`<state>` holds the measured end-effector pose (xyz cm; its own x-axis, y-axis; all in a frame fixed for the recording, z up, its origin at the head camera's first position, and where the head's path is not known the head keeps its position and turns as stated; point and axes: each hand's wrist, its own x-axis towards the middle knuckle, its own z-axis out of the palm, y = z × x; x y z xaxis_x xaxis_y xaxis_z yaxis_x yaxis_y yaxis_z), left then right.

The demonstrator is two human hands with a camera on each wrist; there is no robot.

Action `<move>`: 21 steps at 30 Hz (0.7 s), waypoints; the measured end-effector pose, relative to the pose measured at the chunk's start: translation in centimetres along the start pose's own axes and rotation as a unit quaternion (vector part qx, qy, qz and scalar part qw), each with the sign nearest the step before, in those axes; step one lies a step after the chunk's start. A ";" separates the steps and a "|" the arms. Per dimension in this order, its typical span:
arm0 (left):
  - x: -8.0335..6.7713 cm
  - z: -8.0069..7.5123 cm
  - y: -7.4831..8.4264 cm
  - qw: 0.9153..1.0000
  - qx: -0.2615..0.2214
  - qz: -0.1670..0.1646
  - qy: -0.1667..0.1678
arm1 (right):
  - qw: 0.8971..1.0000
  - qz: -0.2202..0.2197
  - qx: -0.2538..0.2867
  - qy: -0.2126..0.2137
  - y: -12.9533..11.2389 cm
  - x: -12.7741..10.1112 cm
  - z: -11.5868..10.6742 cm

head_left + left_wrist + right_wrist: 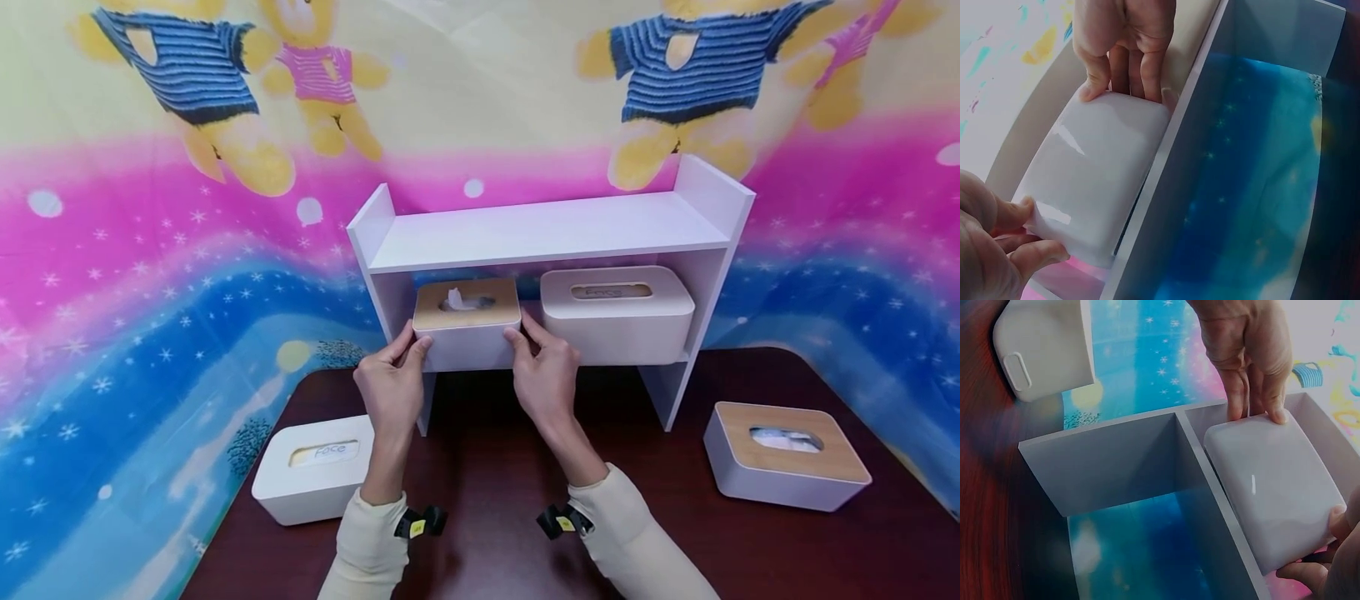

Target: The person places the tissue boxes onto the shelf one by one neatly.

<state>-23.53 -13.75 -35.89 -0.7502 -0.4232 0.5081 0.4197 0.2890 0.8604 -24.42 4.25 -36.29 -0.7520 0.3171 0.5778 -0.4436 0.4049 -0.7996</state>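
Note:
A tissue box [471, 347] with a white body and a wood-look lid sits in the left part of the white shelf's [547, 235] lower compartment. White tissue pokes from its oval slot. My left hand [390, 387] grips its left end, thumb on the front face. At the opposite end my right hand [547, 379] holds it the same way. Both wrist views show the box's smooth front [1094, 162] between the two hands, close to the shelf board's edge [1213, 494]. Just right of my right hand stands a larger cream tissue box [618, 337] with a paper label in its slot.
On the dark wooden table [495, 500], a cream tissue box [315, 492] labelled "Face" lies to the left, partly behind my left forearm. A white box with a wood-look lid [787, 467] stands at the right. Behind the shelf hangs a colourful bear-print cloth [480, 108].

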 end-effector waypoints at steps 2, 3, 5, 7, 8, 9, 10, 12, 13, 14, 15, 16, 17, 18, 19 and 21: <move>0.1 0.1 -0.1 1.000 0.004 0.002 0.001 | 1.000 0.003 -0.001 0.002 0.0 0.0 0.3; 0.2 0.1 -0.2 1.000 0.007 0.003 0.001 | 1.000 0.004 -0.003 0.003 0.0 0.1 0.4; 0.3 0.2 -0.3 1.000 0.014 0.006 -0.001 | 1.000 0.009 -0.005 0.002 -0.1 0.1 0.5; 0.3 0.2 -0.4 1.000 0.020 0.004 -0.003 | 1.000 0.014 -0.007 0.001 -0.1 0.0 0.6; 0.3 0.2 -0.4 1.000 0.021 0.001 -0.005 | 1.000 0.017 -0.007 0.000 -0.1 0.0 0.6; 0.4 0.2 -0.4 1.000 0.023 -0.001 -0.007 | 1.000 0.019 -0.009 -0.002 -0.2 -0.1 0.6; 0.4 0.2 -0.4 1.000 0.023 -0.004 -0.011 | 1.000 0.023 -0.009 -0.006 -0.2 -0.1 0.6; 0.4 0.1 -0.3 0.999 0.027 -0.009 -0.024 | 0.999 0.031 -0.006 -0.020 -0.2 -0.2 0.5; 0.4 0.0 -0.2 0.999 0.030 -0.012 -0.034 | 0.999 0.036 -0.002 -0.031 -0.3 -0.3 0.4; 0.5 -0.1 -0.1 0.998 0.032 -0.016 -0.044 | 0.998 0.041 -0.003 -0.044 -0.4 -0.4 0.3; 0.5 -0.3 0.1 0.998 0.037 -0.019 -0.055 | 0.997 0.045 -0.003 -0.058 -0.5 -0.5 0.1; 0.5 -0.6 0.3 0.997 0.037 -0.023 -0.066 | 0.996 0.047 -0.002 -0.073 -0.5 -0.6 -0.2; 0.4 -0.8 0.5 0.996 0.040 -0.027 -0.075 | 0.995 0.050 -0.001 -0.088 -0.6 -0.8 -0.4; 0.4 -1.1 0.7 0.995 0.041 -0.030 -0.084 | 0.994 0.051 0.002 -0.101 -0.7 -1.1 -0.6; 0.3 -1.4 1.0 0.994 0.045 -0.034 -0.090 | 0.992 0.050 -0.003 -0.112 -0.8 -1.4 -0.9; 0.1 -2.1 1.5 0.993 0.053 -0.038 -0.102 | 0.991 0.045 -0.007 -0.128 -0.9 -2.1 -1.5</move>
<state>-21.88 -15.11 -34.47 -0.8697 -0.2678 0.4145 0.3103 0.3565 0.8813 -21.72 4.49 -36.59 -0.8879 0.1261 0.4423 -0.3633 0.3975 -0.8426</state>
